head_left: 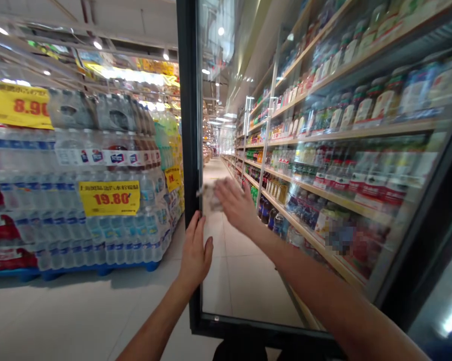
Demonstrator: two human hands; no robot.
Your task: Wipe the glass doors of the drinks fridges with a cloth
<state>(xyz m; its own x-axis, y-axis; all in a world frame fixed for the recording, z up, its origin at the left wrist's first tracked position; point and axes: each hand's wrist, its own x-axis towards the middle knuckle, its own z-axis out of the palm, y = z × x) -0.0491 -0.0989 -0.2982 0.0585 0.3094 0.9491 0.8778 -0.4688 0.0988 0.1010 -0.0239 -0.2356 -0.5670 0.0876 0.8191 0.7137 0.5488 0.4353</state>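
Observation:
A glass door (248, 281) in a black frame (190, 125) stands swung open in front of me. My left hand (196, 253) grips the door's black side frame low down, fingers on its edge and thumb on the glass side. My right hand (236, 204) is laid on the glass near that same edge, fingers pointing left and smeared by motion. Under its fingertips is a greyish-white cloth (211, 195), pressed to the pane and blurred. Part of the cloth is hidden by the fingers.
Shelves of bottled drinks (372, 103) show in the glass on the right. At left, stacked packs of water bottles (109, 235) stand on a blue pallet (103, 271), with yellow price signs (109, 198). Light floor tiles (79, 316) run between the door and the stack.

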